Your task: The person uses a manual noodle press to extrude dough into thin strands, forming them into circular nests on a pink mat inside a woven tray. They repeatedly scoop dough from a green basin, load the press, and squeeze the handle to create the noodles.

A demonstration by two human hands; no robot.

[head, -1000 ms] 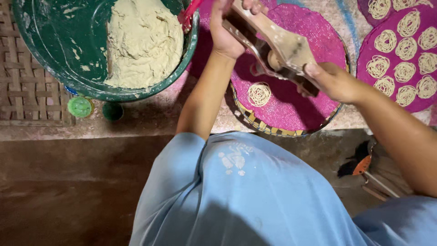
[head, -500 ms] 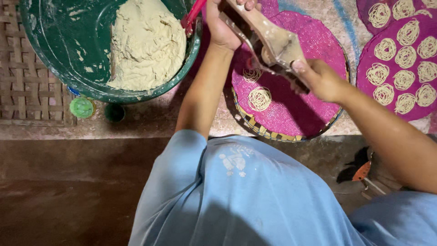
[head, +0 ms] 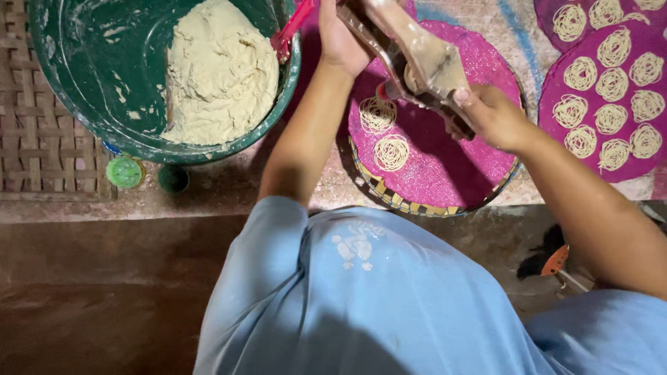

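Note:
Both my hands grip a wooden noodle press (head: 424,59) held over a round pink woven tray (head: 479,173). My left hand (head: 340,38) clasps the press's far handle near the top edge. My right hand (head: 490,114) holds the near handle. Two pale coils of pressed dough strands lie on the tray, one (head: 377,114) under the press and one (head: 392,153) just nearer to me. A big green tub (head: 83,104) at the upper left holds a mound of pale dough (head: 219,73). A red-handled tool (head: 292,28) leans on its rim.
A second pink tray (head: 563,139) at the upper right carries several noodle coils. A small green lid (head: 125,171) and a dark cap (head: 173,178) sit below the tub. A woven mat (head: 35,153) lies at the left. My blue-clad lap fills the foreground.
A second noodle coil has appeared on the tray beside the first. The press and both hands have shifted slightly toward the tray's far left.

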